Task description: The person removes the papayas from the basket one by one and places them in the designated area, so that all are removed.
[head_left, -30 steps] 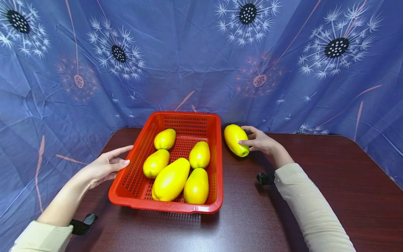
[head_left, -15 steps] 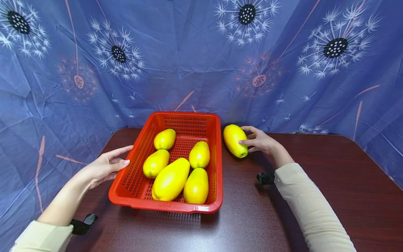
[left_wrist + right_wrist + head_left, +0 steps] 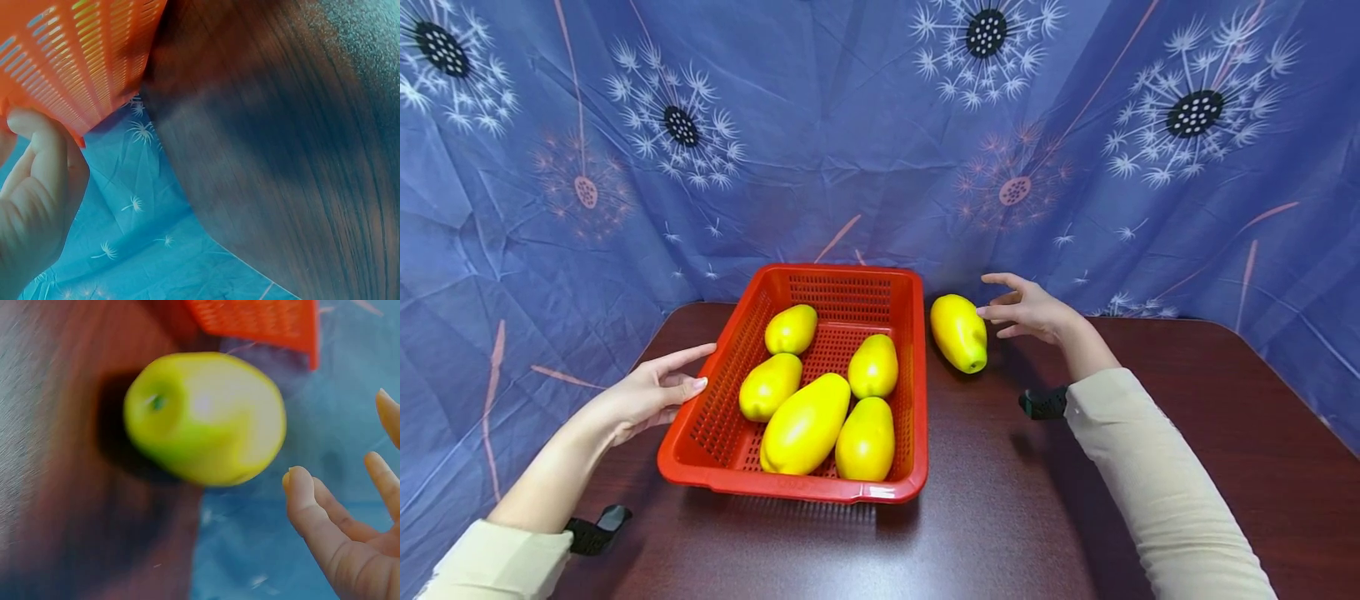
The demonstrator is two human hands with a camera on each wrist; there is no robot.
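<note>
Red basket point(image 3: 919, 392) on the dark table point(image 3: 992, 508), its left rim gripped by thumb and fingers of my left hand point(image 3: 643, 398). Five yellow fruits point(image 3: 805, 423) inside. Loose papaya point(image 3: 958, 333) just right, on tabletop. I've my right hand point(image 3: 1033, 312) beside it, fingers spread, holding nothing.
</note>
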